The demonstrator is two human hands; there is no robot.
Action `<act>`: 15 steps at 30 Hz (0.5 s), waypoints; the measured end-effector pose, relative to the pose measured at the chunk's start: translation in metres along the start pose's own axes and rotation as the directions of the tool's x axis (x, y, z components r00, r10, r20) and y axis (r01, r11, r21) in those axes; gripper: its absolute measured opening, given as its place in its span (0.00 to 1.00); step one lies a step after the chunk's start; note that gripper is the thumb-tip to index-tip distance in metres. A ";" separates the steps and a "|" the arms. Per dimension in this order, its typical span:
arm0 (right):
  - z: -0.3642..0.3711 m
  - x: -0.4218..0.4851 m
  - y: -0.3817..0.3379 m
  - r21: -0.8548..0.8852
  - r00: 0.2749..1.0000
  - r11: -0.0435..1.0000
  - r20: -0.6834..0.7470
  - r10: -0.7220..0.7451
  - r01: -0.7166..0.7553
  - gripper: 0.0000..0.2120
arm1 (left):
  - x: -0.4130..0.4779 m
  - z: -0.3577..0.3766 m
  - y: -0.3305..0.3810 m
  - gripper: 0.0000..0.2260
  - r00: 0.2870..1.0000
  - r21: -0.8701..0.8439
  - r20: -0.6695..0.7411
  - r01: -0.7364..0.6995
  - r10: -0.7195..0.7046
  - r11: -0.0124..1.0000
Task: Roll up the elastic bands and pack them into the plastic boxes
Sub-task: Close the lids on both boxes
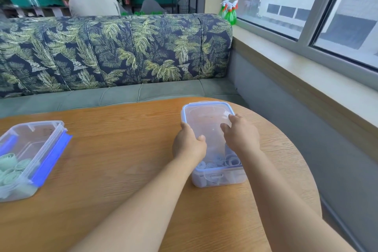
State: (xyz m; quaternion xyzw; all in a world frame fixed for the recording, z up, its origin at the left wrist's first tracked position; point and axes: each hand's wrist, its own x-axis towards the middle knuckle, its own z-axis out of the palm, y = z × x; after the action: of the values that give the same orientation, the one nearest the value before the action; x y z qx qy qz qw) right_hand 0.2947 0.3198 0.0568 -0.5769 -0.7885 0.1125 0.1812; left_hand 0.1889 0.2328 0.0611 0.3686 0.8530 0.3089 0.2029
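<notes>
Closing step. Your left hand (189, 146) grips left edge of plastic box (222, 180); right hand (241, 135) presses fingers on lid (206, 115). Rolled blue bands (231, 161) inside. Next, likely: snap latches (215, 177) down. Open box (36, 139) with green rolls (10, 168) waits at left.

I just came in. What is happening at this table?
A person is packing rolled elastic bands into plastic boxes. Both hands are on the right box, which stands on the wooden table with its lid on top and blue rolled bands inside. The left hand grips the box's left edge. The right hand rests its fingers on the lid, seemingly pressing it shut. A second box at the left stands open, with green rolled bands in it.
</notes>
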 end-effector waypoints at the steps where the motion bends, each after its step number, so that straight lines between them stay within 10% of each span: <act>1: 0.000 0.000 0.000 0.000 1.000 1.000 -0.002 -0.001 0.001 0.12 | 0.000 0.000 0.000 0.30 1.000 0.035 0.002 -0.014 0.014 0.999; 9: 0.002 0.002 0.001 -0.015 1.000 1.000 0.018 0.007 -0.007 0.12 | 0.007 -0.020 0.003 0.34 0.985 0.318 0.158 -0.115 0.067 0.941; 15: 0.004 0.004 0.003 0.018 1.000 1.000 -0.005 -0.007 0.007 0.10 | 0.008 -0.010 -0.009 0.37 0.978 -0.197 0.208 0.070 -0.028 0.978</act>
State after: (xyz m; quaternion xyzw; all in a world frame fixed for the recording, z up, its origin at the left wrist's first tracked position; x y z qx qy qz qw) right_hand 0.2946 0.3245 0.0522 -0.5726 -0.7891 0.1175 0.1887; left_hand 0.1734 0.2305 0.0612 0.3543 0.8005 0.3499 0.3335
